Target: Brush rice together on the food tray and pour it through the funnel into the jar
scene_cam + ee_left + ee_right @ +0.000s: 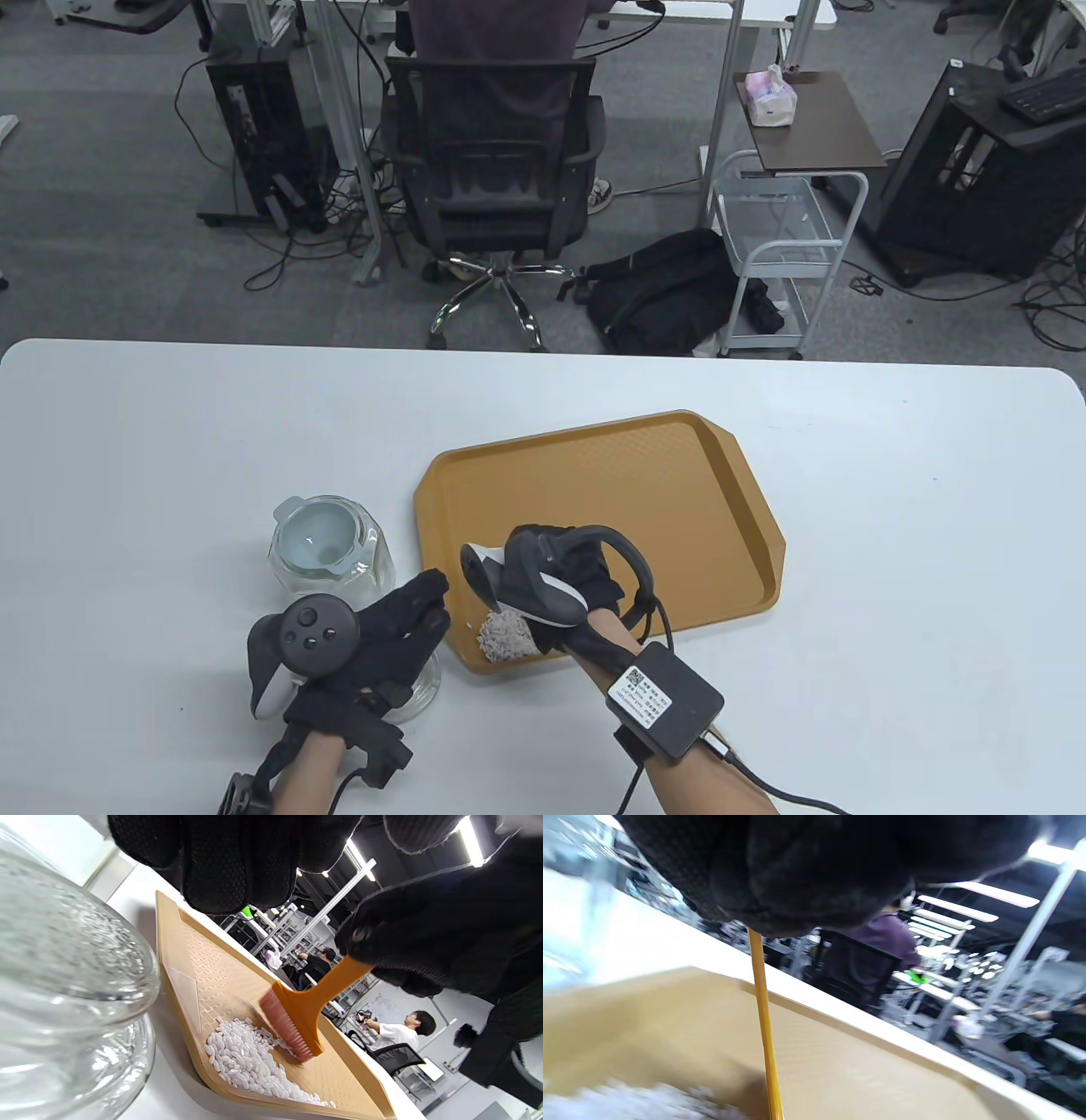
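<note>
I am in the brushing step: my right hand point(564, 586) is curled round the handle of the orange brush point(303, 1014), its reddish bristles down on the food tray point(679, 475) right against the rice point(248, 1060). The grains sit in one heap in the tray's lower left corner as the table view shows it, close to the rim, so I judge the gathering nearly done. My left hand point(390, 632) lies with fingers straight and relaxed, holding nothing, over a glass vessel at the lower left of the table view, its fingertips point(433, 586) reaching toward the tray's left edge. Just above that hand stands the glass jar point(331, 556) with the pale funnel point(318, 539) seated in its mouth, beside the tray on the white worktop point(891, 594). Next, I judge, comes a last short sweep to tighten the heap, then setting the brush aside and lifting the tray so that this corner tips over the funnel; the pour wants a slow tilt, or grains will skip past the narrow mouth.
</note>
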`<state>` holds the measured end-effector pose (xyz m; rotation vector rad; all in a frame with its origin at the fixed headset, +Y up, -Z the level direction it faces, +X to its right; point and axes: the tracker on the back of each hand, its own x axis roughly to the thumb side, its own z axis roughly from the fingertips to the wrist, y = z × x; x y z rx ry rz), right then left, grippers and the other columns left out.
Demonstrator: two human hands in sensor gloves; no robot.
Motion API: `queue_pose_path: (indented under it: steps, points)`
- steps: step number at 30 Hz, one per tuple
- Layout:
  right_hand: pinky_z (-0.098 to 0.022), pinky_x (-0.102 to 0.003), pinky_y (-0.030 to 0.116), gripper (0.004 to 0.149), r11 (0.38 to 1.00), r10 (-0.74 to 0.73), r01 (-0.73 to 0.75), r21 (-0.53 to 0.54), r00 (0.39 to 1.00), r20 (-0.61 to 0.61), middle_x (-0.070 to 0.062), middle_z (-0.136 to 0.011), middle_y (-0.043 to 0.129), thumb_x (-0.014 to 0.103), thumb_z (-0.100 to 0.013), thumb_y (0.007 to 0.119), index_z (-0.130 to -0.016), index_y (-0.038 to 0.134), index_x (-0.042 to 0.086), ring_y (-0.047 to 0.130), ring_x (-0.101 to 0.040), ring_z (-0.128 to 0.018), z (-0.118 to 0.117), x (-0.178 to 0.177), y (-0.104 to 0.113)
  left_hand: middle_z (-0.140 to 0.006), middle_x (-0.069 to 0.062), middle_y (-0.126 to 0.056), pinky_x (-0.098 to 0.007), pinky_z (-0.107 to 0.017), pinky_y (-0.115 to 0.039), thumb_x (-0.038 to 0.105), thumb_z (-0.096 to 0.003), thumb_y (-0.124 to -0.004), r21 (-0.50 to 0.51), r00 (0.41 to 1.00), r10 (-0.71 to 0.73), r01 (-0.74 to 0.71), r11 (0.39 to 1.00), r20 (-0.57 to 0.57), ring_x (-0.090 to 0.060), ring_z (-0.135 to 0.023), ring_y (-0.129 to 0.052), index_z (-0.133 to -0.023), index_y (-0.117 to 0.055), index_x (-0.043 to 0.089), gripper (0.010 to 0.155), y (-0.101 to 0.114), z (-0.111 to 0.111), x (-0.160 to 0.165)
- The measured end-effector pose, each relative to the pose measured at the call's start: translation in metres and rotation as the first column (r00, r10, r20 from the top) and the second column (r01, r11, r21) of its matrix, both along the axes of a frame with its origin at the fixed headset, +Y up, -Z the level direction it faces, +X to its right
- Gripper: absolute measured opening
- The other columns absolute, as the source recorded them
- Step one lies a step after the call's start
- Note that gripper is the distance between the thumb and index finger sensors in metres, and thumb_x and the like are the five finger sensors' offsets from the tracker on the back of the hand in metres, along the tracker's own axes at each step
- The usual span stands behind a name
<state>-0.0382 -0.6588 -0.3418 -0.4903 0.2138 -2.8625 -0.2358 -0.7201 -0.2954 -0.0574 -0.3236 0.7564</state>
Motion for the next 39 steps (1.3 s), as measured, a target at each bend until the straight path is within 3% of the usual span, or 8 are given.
queue_pose_path:
  steps: [3, 8, 11, 15, 21, 26, 39]
  points:
    - [-0.020, -0.037, 0.087, 0.045, 0.996, -0.086, 0.083, -0.044, 0.993, -0.074, -0.004, -0.044, 0.100, 0.037, -0.047, 0.084, -0.081, 0.090, 0.010, 0.098, -0.013, -0.020, 0.012, -0.012, 0.006, -0.102, -0.011, -0.082, -0.060, -0.068, -0.064, 0.058, -0.0507, -0.065, -0.001, 1.000, -0.002, 0.002, 1.000, 0.000, -0.034, -0.084, -0.088, -0.105, -0.062, 0.022, 0.065, 0.000, 0.000, 0.000]
    - [-0.020, -0.036, 0.087, 0.045, 0.994, -0.112, 0.113, 0.000, 0.988, -0.108, -0.003, -0.043, 0.100, 0.039, -0.046, 0.084, -0.081, 0.090, 0.011, 0.098, -0.012, -0.019, 0.024, -0.010, 0.016, -0.102, -0.011, -0.082, -0.060, -0.068, -0.064, 0.058, -0.0507, -0.065, -0.001, 1.000, -0.013, 0.013, 1.000, 0.005, -0.034, -0.084, -0.088, -0.105, -0.062, 0.022, 0.065, 0.000, 0.001, 0.002]
    - [-0.019, -0.036, 0.086, 0.045, 0.987, -0.145, 0.149, 0.054, 0.987, -0.064, -0.003, -0.042, 0.100, 0.039, -0.046, 0.085, -0.081, 0.091, 0.011, 0.097, -0.012, -0.018, 0.027, 0.006, 0.029, -0.102, -0.011, -0.082, -0.060, -0.068, -0.064, 0.058, -0.0506, -0.065, -0.003, 1.000, -0.019, 0.019, 1.000, 0.010, -0.034, -0.084, -0.088, -0.105, -0.062, 0.022, 0.065, -0.001, 0.001, 0.003]
    - [-0.018, -0.036, 0.086, 0.043, 0.990, -0.042, 0.035, 0.138, 0.998, 0.047, -0.002, -0.039, 0.100, 0.039, -0.046, 0.088, -0.079, 0.093, 0.012, 0.096, -0.012, -0.016, 0.028, 0.033, 0.040, -0.102, -0.011, -0.082, -0.060, -0.068, -0.064, 0.058, -0.0506, -0.064, -0.005, 0.999, -0.026, 0.026, 1.000, 0.019, -0.034, -0.084, -0.088, -0.105, -0.062, 0.022, 0.065, -0.001, 0.001, 0.006]
    - [-0.017, -0.036, 0.086, 0.041, 0.982, 0.131, -0.150, 0.115, 0.978, 0.160, -0.003, -0.037, 0.100, 0.039, -0.045, 0.089, -0.077, 0.094, 0.012, 0.096, -0.012, -0.014, 0.025, 0.054, 0.019, -0.102, -0.011, -0.082, -0.060, -0.068, -0.064, 0.058, -0.0506, -0.064, -0.001, 0.999, -0.029, 0.029, 1.000, 0.033, -0.034, -0.084, -0.088, -0.105, -0.062, 0.023, 0.065, 0.000, 0.003, 0.010]
    - [-0.017, -0.036, 0.086, 0.041, 0.985, 0.152, -0.161, 0.056, 0.978, 0.140, -0.003, -0.037, 0.100, 0.037, -0.046, 0.088, -0.077, 0.094, 0.012, 0.097, -0.012, -0.015, 0.024, 0.048, -0.001, -0.103, -0.011, -0.082, -0.060, -0.068, -0.064, 0.058, -0.0508, -0.064, 0.002, 0.999, -0.023, 0.023, 1.000, 0.037, -0.034, -0.084, -0.088, -0.105, -0.062, 0.022, 0.065, 0.000, 0.003, 0.010]
    - [-0.010, -0.035, 0.089, 0.040, 0.989, -0.150, 0.150, 0.007, 0.987, 0.052, -0.007, -0.029, 0.102, 0.032, -0.046, 0.088, -0.070, 0.096, 0.002, 0.100, -0.011, -0.008, 0.020, -0.003, 0.001, -0.103, -0.011, -0.082, -0.060, -0.068, -0.064, 0.058, -0.0507, -0.064, 0.005, 0.999, -0.024, 0.024, 1.000, 0.044, -0.034, -0.084, -0.088, -0.105, -0.062, 0.022, 0.065, 0.000, 0.004, 0.012]
